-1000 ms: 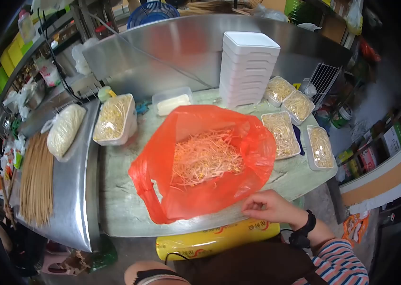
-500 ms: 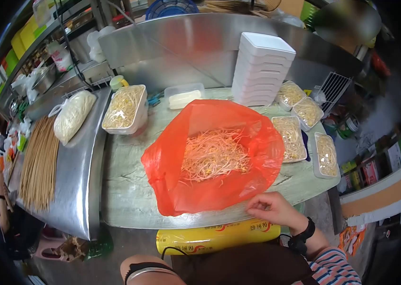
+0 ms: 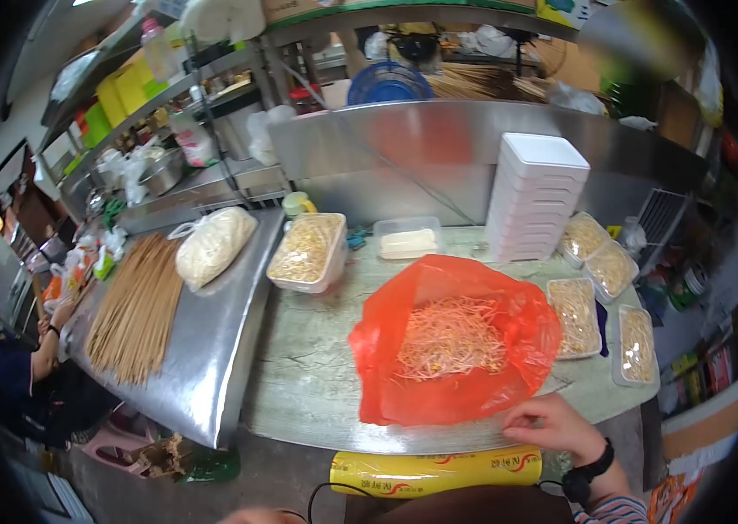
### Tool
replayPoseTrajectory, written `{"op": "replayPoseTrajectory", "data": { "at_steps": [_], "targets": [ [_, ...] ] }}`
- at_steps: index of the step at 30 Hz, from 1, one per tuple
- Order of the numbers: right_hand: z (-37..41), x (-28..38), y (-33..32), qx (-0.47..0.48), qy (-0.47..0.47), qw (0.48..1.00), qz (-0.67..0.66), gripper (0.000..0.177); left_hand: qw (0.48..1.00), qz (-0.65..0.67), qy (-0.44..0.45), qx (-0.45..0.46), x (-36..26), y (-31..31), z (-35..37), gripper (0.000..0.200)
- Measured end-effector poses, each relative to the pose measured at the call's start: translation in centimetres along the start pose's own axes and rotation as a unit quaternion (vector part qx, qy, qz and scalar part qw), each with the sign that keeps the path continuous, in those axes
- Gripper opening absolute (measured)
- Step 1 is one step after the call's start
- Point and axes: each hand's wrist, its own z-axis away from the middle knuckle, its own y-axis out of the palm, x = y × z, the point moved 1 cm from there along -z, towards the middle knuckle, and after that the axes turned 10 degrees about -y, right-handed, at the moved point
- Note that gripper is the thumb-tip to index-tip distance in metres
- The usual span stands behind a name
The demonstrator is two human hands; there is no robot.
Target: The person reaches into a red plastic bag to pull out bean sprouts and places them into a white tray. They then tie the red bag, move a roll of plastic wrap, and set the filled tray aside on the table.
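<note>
My right hand [image 3: 552,425], a dark watch on its wrist, is at the table's front edge, just beside the lower right of a red plastic bag [image 3: 378,384]. Its fingers are curled in towards the thumb, with nothing visible in them. The bag lies wide open on the table, and bean sprouts [image 3: 452,341] are heaped inside. Of my left hand [image 3: 251,517], only a blurred sliver of skin shows at the bottom edge; its fingers are hidden. A yellow roll of cling film [image 3: 439,472] lies below the table's front edge.
Wrapped sprout trays [image 3: 574,319] stand right of the bag, with stacked white containers [image 3: 533,201] behind. Farther left are a full sprout tub [image 3: 308,253], a tied white bag [image 3: 214,249] and thin sticks [image 3: 137,306]. Another person [image 3: 15,367] is at far left.
The view has tilted up and turned left, so the table contents appear lower and farther right. My left arm has mostly dropped out of the frame. My right hand stays by the bag.
</note>
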Motion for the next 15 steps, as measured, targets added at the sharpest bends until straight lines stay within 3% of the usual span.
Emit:
{"op": "replayPoseTrajectory", "data": {
  "at_steps": [2,3,4,5,6,7,8,9,10,11,12,13,15],
  "targets": [
    [-0.2,2.0,-1.9,-0.059,-0.054,0.996,0.049,0.014,0.997,-0.075,0.028,-0.019,0.6,-1.7,-0.6,0.003],
    [-0.2,3.3,-2.8,-0.107,-0.107,0.984,0.096,0.012,0.993,-0.117,0.009,0.004,-0.1,-3.2,-1.1,0.019],
    [-0.2,4.7,-3.8,-0.153,-0.154,0.966,0.142,0.011,0.987,-0.148,0.021,0.054,-0.4,-5.3,-2.9,0.068],
    [-0.4,6.4,-4.4,-0.22,-0.216,0.939,0.15,0.013,0.94,-0.308,0.148,0.005,-0.1,-5.1,-2.5,0.07],
    [-0.4,8.2,-4.6,-0.283,-0.266,0.908,0.157,0.014,0.842,-0.479,0.164,-0.183,-0.2,-3.5,-3.2,0.079],
    [-0.4,10.2,-5.2,-0.281,-0.344,0.863,0.242,0.018,0.923,-0.382,0.039,-0.033,-2.1,-2.8,-4.7,0.058],
    [0.0,11.1,-5.1,-0.342,-0.394,0.818,0.242,0.025,0.959,-0.249,-0.074,0.114,-4.2,-3.9,-6.2,0.047],
    [1.4,13.8,-7.2,-0.218,-0.364,0.866,0.265,0.038,0.929,-0.215,-0.033,0.299,-7.7,-9.3,-6.9,0.065],
    [1.6,12.4,-9.0,-0.299,-0.57,0.722,0.255,0.047,0.904,-0.275,-0.024,0.325,-8.4,-9.3,-7.6,0.065],
    [6.0,19.1,-10.9,-0.083,-0.246,0.95,0.171,0.075,0.88,-0.346,-0.019,0.326,-7.6,-7.8,-8.0,0.064],
    [5.3,24.7,-10.0,-0.086,-0.238,0.952,0.173,0.075,0.855,-0.39,-0.016,0.343,-7.3,-7.4,-7.9,0.064],
    [3.9,27.1,-8.2,0.007,0.144,0.989,0.018,0.039,0.833,-0.423,-0.016,0.357,-6.9,-7.1,-7.8,0.064],
    [4.9,26.6,-8.0,0.013,0.086,0.995,0.037,0.039,0.796,-0.472,-0.017,0.378,-6.1,-6.6,-8.1,0.063]
  ]
}}
